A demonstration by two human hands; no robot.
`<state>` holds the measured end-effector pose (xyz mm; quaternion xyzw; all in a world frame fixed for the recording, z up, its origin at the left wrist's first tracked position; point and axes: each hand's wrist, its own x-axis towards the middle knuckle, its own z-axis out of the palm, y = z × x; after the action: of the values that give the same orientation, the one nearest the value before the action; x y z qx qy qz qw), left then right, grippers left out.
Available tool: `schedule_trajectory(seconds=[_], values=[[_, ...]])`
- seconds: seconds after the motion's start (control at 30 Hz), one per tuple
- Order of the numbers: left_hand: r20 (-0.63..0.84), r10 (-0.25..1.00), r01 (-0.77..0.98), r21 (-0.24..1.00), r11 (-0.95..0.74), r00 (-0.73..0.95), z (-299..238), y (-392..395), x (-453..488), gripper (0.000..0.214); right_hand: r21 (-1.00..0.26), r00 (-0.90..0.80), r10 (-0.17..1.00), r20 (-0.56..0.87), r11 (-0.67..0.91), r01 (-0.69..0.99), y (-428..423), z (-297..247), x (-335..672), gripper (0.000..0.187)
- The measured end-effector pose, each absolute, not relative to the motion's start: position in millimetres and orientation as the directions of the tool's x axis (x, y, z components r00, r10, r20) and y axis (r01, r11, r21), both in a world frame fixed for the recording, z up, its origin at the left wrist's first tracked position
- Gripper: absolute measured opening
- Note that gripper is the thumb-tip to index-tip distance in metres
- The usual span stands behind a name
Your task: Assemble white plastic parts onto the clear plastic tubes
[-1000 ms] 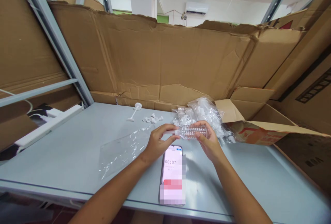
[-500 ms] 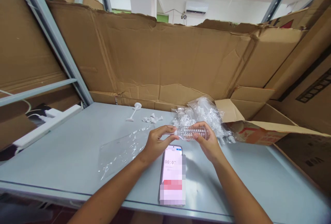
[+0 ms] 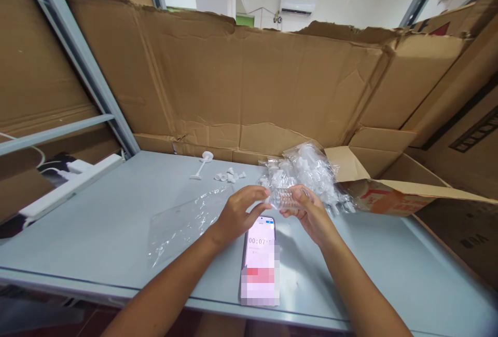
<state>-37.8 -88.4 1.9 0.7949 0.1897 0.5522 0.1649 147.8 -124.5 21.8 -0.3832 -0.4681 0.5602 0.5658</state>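
I hold a small clear ribbed plastic bottle (image 3: 287, 199) sideways above the grey table (image 3: 97, 233). My right hand (image 3: 307, 215) is wrapped round its body. My left hand (image 3: 239, 210) pinches at the bottle's neck end, where a small white piece shows between the fingertips. A phone (image 3: 260, 259) with a running timer lies flat on the table just below both hands.
A clear bag of white plastic parts (image 3: 307, 171) sits behind my hands, beside an open cardboard box (image 3: 389, 186). An empty clear bag (image 3: 182, 223) lies to the left. Loose white caps (image 3: 229, 176) and a white pump stem (image 3: 201, 165) lie farther back. Cardboard walls surround the table.
My hands have drawn closer together on the bottle, and the right hand has slid along it toward the neck. The timer still runs.
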Motion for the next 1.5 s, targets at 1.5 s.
schedule_trajectory(seconds=[1.5], values=[[0.416,0.797,0.074,0.867,-0.494,0.438,3,-92,-35,0.023,-0.973,0.078,0.975,0.209,0.216,-0.082,-120,17,152,0.023]])
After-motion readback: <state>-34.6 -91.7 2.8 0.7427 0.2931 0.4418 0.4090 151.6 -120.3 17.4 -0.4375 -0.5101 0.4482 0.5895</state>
